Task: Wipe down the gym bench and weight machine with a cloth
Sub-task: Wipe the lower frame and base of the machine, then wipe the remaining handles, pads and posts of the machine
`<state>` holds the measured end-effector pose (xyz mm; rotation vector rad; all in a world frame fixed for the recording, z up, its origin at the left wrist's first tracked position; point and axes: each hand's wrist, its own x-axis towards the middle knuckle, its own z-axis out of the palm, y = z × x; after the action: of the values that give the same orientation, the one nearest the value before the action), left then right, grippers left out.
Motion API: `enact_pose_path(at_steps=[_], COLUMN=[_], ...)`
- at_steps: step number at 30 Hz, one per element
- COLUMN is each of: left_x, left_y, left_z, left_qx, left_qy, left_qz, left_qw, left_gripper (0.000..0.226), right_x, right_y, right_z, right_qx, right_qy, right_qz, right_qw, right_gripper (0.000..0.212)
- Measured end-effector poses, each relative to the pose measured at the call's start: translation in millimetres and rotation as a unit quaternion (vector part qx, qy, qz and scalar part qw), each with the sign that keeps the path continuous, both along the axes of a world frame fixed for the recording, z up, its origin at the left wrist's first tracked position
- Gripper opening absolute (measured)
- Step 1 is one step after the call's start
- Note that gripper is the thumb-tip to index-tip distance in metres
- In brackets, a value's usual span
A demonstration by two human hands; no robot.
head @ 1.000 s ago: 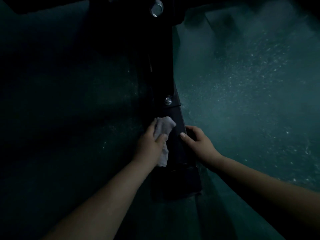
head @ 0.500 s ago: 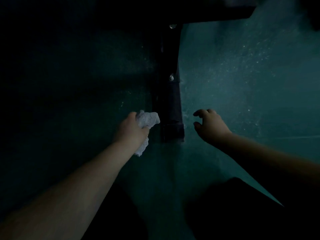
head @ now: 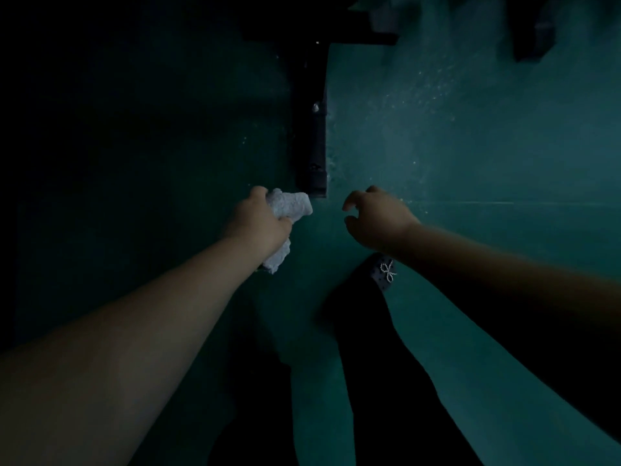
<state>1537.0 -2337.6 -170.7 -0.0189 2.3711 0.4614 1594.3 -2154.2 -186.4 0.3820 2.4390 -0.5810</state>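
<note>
The scene is very dark. My left hand [head: 257, 222] grips a crumpled white cloth [head: 289, 205], which sticks out above and below my fist. The cloth sits just below and left of the near end of a black metal base bar [head: 311, 142] of the machine, not touching it. The bar lies on the floor, carries a silver bolt [head: 315, 107], and joins a black cross bar [head: 319, 31] at the top. My right hand [head: 376, 218] hovers to the right of the bar's end with fingers loosely curled, holding nothing.
Dark green speckled floor [head: 453, 146] spreads on all sides, with a faint seam line to the right. My dark-clothed legs and a dotted shoe with a bow [head: 384, 272] are below my hands. More dark equipment [head: 532, 31] stands at the top right.
Both hands came off the bar and drew back toward me. The right hand let go of the bar's edge. The view pulled away, so the bar looks smaller and my legs show.
</note>
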Motion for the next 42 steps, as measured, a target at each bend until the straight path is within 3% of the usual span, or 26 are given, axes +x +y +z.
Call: enact_pose_path(at_steps=[9, 18, 26, 33, 39, 42], left_x=[79.4, 176.5, 252.1, 357.2, 456.6, 490.9], left_y=[-55.9, -53.6, 18.9, 114.2, 214.2, 259.0], left_z=[126.4, 246.0, 316.4, 330.3, 328.0, 333.8], left_qx=[0.035, 0.046, 0.065, 0.078, 0.094, 0.072], left_qy=[0.064, 0.101, 0.144, 0.163, 0.139, 0.152], left_qz=[-0.093, -0.254, -0.360, -0.405, -0.408, -0.461], left_qw=[0.993, 0.961, 0.919, 0.896, 0.898, 0.871], left_gripper=[0.041, 0.039, 0.042, 0.038, 0.030, 0.032], right_x=[116.2, 275.5, 392.8, 529.9, 634.8, 664.3], right_y=[-50.9, -65.9, -23.3, 56.6, 133.7, 168.1], right_z=[128.7, 252.9, 329.9, 357.6, 362.3, 366.5], right_qx=[0.011, 0.024, 0.032, 0.033, 0.028, 0.023], right_qy=[0.091, 0.099, 0.115, 0.138, 0.148, 0.146], right_qz=[-0.140, -0.311, -0.379, -0.464, -0.497, -0.507], right_qw=[0.986, 0.945, 0.918, 0.875, 0.855, 0.849], right_gripper=[0.029, 0.027, 0.025, 0.022, 0.021, 0.021])
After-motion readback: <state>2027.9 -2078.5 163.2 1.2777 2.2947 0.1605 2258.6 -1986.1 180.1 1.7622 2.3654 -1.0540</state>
